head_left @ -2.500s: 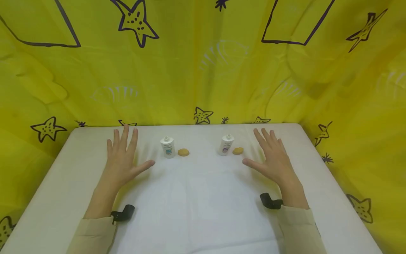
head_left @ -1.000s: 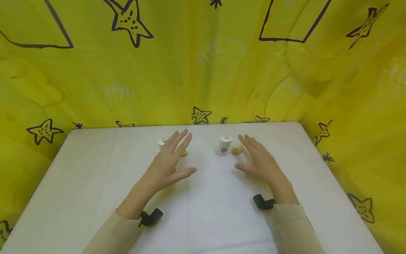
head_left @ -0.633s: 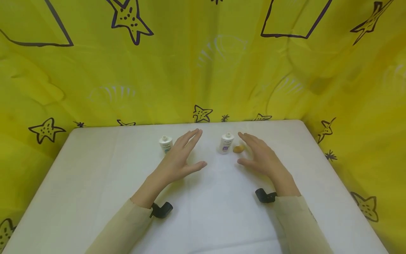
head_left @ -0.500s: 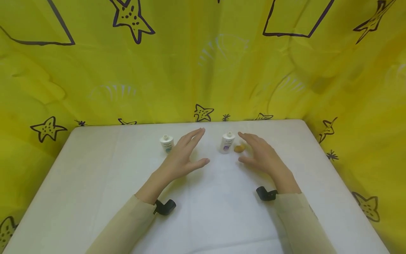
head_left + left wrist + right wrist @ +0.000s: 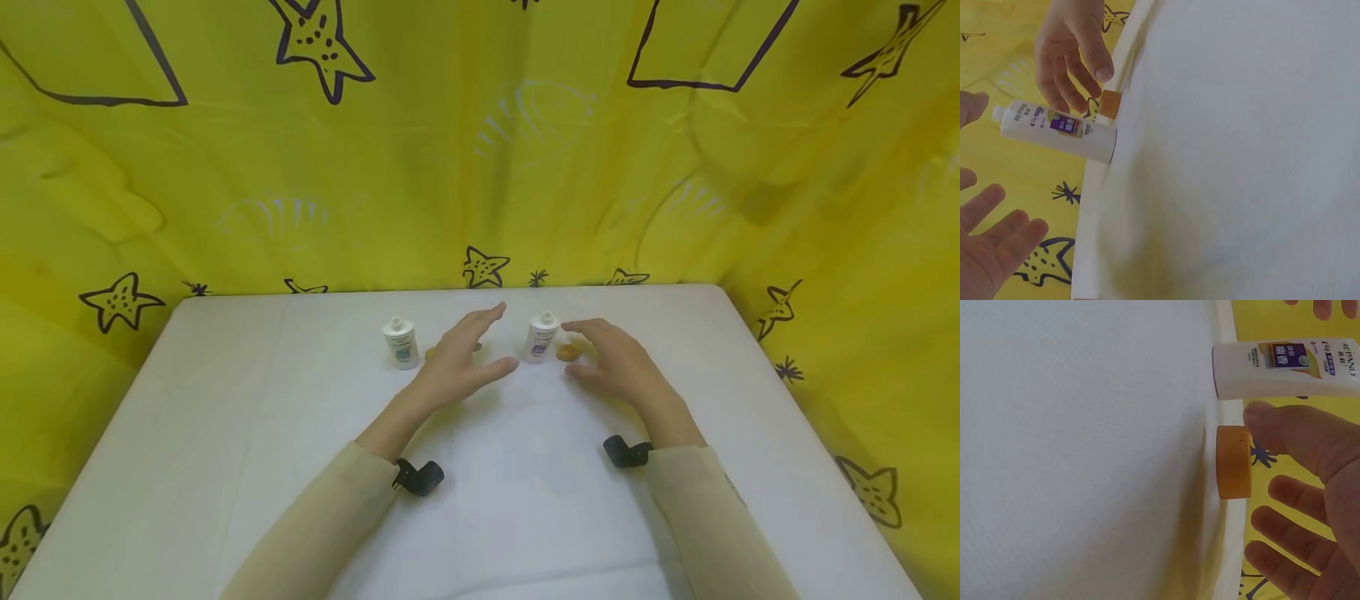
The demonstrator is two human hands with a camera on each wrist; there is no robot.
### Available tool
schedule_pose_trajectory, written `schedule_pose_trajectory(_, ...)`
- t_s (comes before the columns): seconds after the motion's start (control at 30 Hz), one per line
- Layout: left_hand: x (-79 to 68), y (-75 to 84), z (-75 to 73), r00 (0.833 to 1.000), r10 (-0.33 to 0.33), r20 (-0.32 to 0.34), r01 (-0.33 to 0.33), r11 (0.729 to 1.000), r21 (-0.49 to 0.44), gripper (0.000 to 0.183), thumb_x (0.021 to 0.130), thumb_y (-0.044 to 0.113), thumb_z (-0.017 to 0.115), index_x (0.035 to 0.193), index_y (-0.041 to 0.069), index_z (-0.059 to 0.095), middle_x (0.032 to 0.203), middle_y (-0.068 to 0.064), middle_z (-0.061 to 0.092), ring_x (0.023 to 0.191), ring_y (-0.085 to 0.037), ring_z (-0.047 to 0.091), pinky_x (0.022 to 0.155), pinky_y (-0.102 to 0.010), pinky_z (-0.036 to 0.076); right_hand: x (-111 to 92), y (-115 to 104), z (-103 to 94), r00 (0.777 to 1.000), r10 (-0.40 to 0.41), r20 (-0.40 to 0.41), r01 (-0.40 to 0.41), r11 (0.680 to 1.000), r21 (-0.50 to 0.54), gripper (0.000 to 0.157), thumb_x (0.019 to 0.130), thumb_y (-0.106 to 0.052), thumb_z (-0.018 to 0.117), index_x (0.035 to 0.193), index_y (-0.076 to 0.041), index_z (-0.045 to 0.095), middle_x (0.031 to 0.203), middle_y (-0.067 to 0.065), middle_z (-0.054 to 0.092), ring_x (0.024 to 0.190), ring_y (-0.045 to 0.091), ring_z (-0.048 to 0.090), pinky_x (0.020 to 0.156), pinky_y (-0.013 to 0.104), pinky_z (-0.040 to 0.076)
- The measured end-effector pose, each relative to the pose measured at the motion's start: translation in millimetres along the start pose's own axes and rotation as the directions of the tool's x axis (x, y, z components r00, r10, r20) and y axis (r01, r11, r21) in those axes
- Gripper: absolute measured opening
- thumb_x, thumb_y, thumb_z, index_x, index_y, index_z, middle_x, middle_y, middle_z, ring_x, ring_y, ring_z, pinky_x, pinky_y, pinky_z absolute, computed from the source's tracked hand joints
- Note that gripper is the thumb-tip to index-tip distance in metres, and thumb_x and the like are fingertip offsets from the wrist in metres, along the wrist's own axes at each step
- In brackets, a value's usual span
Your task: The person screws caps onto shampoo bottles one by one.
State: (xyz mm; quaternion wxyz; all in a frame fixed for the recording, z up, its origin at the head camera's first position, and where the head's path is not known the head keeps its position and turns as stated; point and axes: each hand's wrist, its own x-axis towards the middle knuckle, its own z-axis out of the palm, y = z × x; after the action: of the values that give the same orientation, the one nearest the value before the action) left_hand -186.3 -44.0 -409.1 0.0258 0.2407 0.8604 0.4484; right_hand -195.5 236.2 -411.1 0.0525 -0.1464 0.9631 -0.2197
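Two small white bottles without caps stand upright on the table. The purple-label bottle (image 5: 541, 337) is between my hands; the blue-label bottle (image 5: 401, 344) is left of my left hand (image 5: 459, 364). That hand is spread, thumb apart from the fingers, holding nothing, its fingertips short of the purple-label bottle. My right hand (image 5: 621, 364) reaches round an orange-yellow cap (image 5: 1234, 462), thumb and fingers apart, with no grip visible. In the right wrist view its thumb is near the cap and the bottle's base. A second cap (image 5: 430, 353) is mostly hidden behind my left hand.
A white cloth covers the table (image 5: 510, 500), with a yellow patterned curtain (image 5: 420, 167) behind it and at the sides. Black wrist cameras (image 5: 422, 478) sit at both cuffs.
My left hand has swept right from the table's left side, past the blue-label bottle, towards the purple-label one. My right hand has shifted slightly left to the cap, fingers bending more. The bottles stay put.
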Motion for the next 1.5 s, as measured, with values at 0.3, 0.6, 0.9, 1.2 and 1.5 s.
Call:
schedule_pose_trajectory(0.3,15.0,-0.5,21.0,0.999,-0.007,0.035,0.01,0.996,-0.084,0.075,0.092,0.035,0.071,0.155,0.018,0.035,0.15,-0.011,0.046,0.134,-0.034,0.049,0.102,-0.043,0.05,3,3,5.6,0.999,-0.014,-0.031,0.013,0.999,-0.037,0.05,0.089,-0.023,0.074,0.137,-0.016,0.057,0.142,0.009,0.055,0.133,0.033,0.047,0.111,0.058,0.037)
schedule_pose_trajectory(0.6,27.7,0.9,40.6,0.998,-0.02,0.054,0.024,0.997,-0.071,0.075,0.092,0.034,0.072,0.155,0.015,0.035,0.148,-0.007,0.049,0.134,-0.032,0.05,0.1,-0.043,0.051,7,7,10.9,1.0,-0.015,-0.016,0.014,0.998,-0.056,0.05,0.09,-0.021,0.073,0.137,-0.014,0.058,0.137,0.011,0.059,0.128,0.034,0.052,0.109,0.057,0.039)
schedule_pose_trajectory(0.9,34.3,1.2,53.1,0.992,-0.122,0.017,0.123,0.988,-0.092,0.06,0.094,0.03,0.069,0.147,0.015,0.043,0.146,-0.005,0.051,0.134,-0.024,0.05,0.106,-0.042,0.047,9,2,15.6,0.999,-0.033,-0.02,0.032,0.998,-0.063,0.045,0.09,-0.018,0.074,0.134,-0.016,0.062,0.13,0.008,0.064,0.12,0.031,0.058,0.106,0.054,0.043)
schedule_pose_trajectory(1.2,40.9,-5.8,56.6,0.989,-0.147,-0.02,0.138,0.964,-0.228,0.042,0.096,0.02,0.068,0.133,0.014,0.051,0.136,-0.005,0.058,0.125,-0.023,0.058,0.102,-0.036,0.051,14,1,17.8,0.997,-0.063,-0.042,0.06,0.996,-0.072,0.032,0.089,-0.013,0.075,0.12,-0.013,0.07,0.117,0.007,0.07,0.113,0.029,0.062,0.101,0.051,0.047)
schedule_pose_trajectory(1.5,39.6,-6.1,62.7,0.993,-0.101,-0.057,0.085,0.967,-0.24,0.032,0.097,0.022,0.066,0.127,0.016,0.055,0.123,-0.002,0.064,0.114,-0.017,0.063,0.095,-0.029,0.053,16,-1,15.0,0.998,-0.04,-0.05,0.036,0.997,-0.072,0.024,0.09,-0.015,0.075,0.113,-0.014,0.073,0.108,0.007,0.071,0.104,0.028,0.064,0.095,0.049,0.05)
